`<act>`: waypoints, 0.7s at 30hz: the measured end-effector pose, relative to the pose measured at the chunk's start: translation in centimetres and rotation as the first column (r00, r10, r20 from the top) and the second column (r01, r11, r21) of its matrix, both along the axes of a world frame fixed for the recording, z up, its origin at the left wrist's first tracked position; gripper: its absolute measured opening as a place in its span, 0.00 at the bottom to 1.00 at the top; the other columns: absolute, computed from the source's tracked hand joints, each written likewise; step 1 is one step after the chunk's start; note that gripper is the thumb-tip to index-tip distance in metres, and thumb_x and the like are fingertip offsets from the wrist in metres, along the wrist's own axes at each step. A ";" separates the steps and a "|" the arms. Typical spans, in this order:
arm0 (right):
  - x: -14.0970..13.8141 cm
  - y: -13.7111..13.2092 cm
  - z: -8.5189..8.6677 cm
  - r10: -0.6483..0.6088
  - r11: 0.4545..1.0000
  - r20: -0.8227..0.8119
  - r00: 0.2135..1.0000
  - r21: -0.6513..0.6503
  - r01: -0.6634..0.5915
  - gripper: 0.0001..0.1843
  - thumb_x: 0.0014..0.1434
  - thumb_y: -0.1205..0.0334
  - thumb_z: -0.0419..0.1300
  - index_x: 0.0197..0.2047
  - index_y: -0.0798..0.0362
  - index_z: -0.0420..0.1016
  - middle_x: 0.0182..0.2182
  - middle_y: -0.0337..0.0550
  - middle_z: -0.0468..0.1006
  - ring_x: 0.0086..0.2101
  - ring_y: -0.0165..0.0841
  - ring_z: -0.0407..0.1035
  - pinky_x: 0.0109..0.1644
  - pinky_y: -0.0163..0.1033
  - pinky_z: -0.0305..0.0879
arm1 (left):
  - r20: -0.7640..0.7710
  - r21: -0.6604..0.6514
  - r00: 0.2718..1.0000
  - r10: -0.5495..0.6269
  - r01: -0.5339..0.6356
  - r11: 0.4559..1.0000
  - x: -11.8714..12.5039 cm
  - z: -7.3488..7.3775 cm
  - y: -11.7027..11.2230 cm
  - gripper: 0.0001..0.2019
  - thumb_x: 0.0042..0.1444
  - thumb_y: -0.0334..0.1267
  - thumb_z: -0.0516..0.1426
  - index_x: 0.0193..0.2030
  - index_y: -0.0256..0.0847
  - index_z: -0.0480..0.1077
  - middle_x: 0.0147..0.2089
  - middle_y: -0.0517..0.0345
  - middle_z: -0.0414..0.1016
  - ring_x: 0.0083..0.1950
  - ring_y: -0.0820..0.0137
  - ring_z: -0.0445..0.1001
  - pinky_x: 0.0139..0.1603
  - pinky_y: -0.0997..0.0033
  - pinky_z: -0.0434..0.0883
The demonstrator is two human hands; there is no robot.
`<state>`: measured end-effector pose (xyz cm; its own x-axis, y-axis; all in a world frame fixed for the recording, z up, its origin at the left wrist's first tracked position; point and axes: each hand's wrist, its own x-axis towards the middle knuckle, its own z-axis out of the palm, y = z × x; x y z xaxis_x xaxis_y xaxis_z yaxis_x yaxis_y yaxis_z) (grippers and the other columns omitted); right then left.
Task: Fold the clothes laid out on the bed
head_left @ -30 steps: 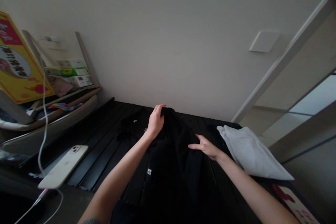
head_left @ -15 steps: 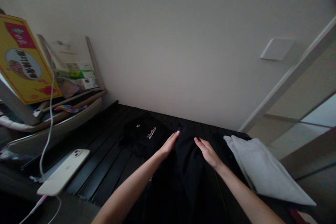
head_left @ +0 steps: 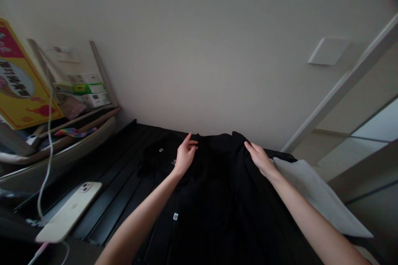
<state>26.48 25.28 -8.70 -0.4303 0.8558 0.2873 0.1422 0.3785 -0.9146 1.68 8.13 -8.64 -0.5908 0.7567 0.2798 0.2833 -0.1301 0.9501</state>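
Note:
A black garment (head_left: 217,186) is spread over the dark slatted surface; its exact kind is hard to make out against the dark. My right hand (head_left: 261,159) pinches its upper right part, where the cloth rises in folds. My left hand (head_left: 185,153) is over the cloth's left side, fingers apart, with nothing visible in them. Beneath and left of that hand is another black cloth item (head_left: 161,161) with white lettering, partly hidden by the hand. A small white tag (head_left: 175,216) shows near the garment's lower left.
Folded pale grey cloth (head_left: 323,198) lies on the right. On the left rests a white phone (head_left: 70,211) with a cable attached. Behind it stand a yellow box (head_left: 25,87) and a rack with small packages (head_left: 96,99). A wall (head_left: 202,49) rises directly behind the slats.
My hands have moved apart: the left went up and left, its fingers now spread, while the right went up and right with the cloth. The black garment is spread wider.

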 end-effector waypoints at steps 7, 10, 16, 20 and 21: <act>-0.4 2.1 -3.9 -0.288 0.956 0.194 0.938 -0.004 0.294 0.39 0.56 0.41 0.53 0.65 0.55 0.58 0.63 0.53 0.61 0.63 0.43 0.54 0.66 0.46 0.49 | -0.265 -0.425 0.803 -0.533 0.399 0.813 6.4 -3.5 -2.9 0.38 0.52 0.55 0.59 0.65 0.36 0.59 0.57 0.44 0.71 0.55 0.59 0.72 0.54 0.63 0.70; 0.3 1.6 -6.8 -0.253 0.938 0.537 0.805 -0.068 0.340 0.50 0.53 0.41 0.57 0.69 0.63 0.46 0.66 0.65 0.50 0.65 0.48 0.46 0.66 0.48 0.48 | -0.328 -0.560 0.648 -0.688 0.452 0.694 8.0 -3.5 -3.9 0.37 0.48 0.53 0.62 0.64 0.42 0.61 0.58 0.48 0.71 0.56 0.57 0.72 0.56 0.61 0.68; 0.6 -1.8 -12.1 -0.139 0.985 0.768 0.625 0.041 0.169 0.46 0.46 0.61 0.64 0.66 0.60 0.52 0.65 0.69 0.47 0.61 0.55 0.56 0.59 0.51 0.57 | -0.424 -0.715 0.613 -0.667 0.225 0.662 7.5 -2.6 -4.8 0.17 0.57 0.40 0.55 0.52 0.44 0.70 0.49 0.50 0.77 0.51 0.57 0.75 0.50 0.64 0.71; 0.8 -0.8 -12.7 -0.234 0.971 0.689 0.686 0.195 0.135 0.36 0.39 0.80 0.55 0.55 0.59 0.67 0.55 0.59 0.62 0.51 0.45 0.69 0.54 0.44 0.63 | -0.520 -0.766 0.641 -0.565 -0.057 0.640 5.7 -2.7 -6.7 0.22 0.54 0.29 0.52 0.57 0.41 0.65 0.48 0.48 0.77 0.48 0.59 0.77 0.46 0.64 0.72; 0.9 -0.1 -12.3 -0.244 0.968 0.669 0.702 0.212 0.134 0.34 0.38 0.81 0.54 0.52 0.58 0.69 0.52 0.57 0.64 0.50 0.43 0.69 0.54 0.42 0.64 | -0.548 -0.768 0.649 -0.528 -0.138 0.626 5.0 -2.7 -7.4 0.23 0.54 0.27 0.51 0.58 0.40 0.64 0.48 0.47 0.77 0.47 0.59 0.77 0.45 0.64 0.73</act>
